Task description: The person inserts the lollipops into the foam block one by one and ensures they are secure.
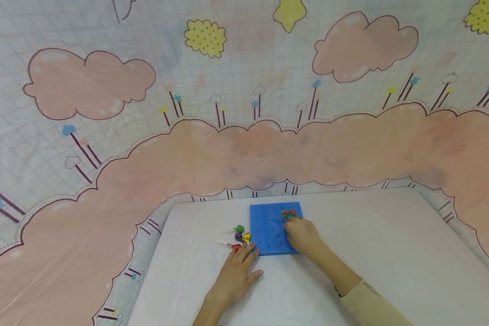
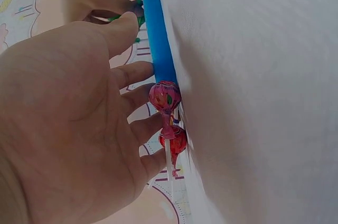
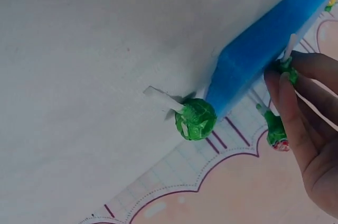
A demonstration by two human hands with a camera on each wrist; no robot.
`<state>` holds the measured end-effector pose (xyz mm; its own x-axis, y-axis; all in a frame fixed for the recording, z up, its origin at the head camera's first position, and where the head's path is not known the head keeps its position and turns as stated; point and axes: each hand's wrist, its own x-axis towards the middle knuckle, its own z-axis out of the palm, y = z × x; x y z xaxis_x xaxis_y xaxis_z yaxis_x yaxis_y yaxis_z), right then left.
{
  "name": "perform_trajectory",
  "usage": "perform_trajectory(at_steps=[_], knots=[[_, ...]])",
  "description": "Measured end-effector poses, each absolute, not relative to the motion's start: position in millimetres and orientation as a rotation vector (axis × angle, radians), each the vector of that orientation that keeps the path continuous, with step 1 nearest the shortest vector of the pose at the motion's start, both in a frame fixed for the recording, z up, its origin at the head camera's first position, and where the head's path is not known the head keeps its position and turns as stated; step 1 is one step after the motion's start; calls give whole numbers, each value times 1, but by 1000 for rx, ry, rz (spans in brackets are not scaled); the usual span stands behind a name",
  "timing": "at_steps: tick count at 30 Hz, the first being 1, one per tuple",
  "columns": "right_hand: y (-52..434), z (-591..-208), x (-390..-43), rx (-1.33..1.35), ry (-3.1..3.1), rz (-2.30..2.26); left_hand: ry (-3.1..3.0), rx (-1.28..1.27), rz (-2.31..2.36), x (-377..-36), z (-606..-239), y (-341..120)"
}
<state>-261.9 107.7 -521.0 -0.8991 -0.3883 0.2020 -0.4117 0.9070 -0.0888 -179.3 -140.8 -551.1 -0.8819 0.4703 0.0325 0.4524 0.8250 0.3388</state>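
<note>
Evenly and softly lit from above, bright throughout, with only faint shadows under both hands on the white table [image 1: 391, 253]. No hard glare. Strong wide-angle bending at the edges of the head view, curving the cloud-print backdrop [image 1: 244, 145]. Wrist views washed out and hazy, slightly soft, near skin blurred, table surface almost blown to white.

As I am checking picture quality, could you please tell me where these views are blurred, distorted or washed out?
Head view: evenly lit, wide-angle bending of the backdrop, small sharp blue board. Left wrist view: the left hand fills the frame, soft; the white table is washed out. Right wrist view: slightly soft, green lollipop clear enough.
</note>
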Motion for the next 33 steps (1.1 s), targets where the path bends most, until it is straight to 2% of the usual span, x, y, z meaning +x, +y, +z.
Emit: perform_trajectory(at_steps=[33], knots=[[114, -511, -259, 562, -2565, 683, 2963, 753, 482, -179, -554, -142]])
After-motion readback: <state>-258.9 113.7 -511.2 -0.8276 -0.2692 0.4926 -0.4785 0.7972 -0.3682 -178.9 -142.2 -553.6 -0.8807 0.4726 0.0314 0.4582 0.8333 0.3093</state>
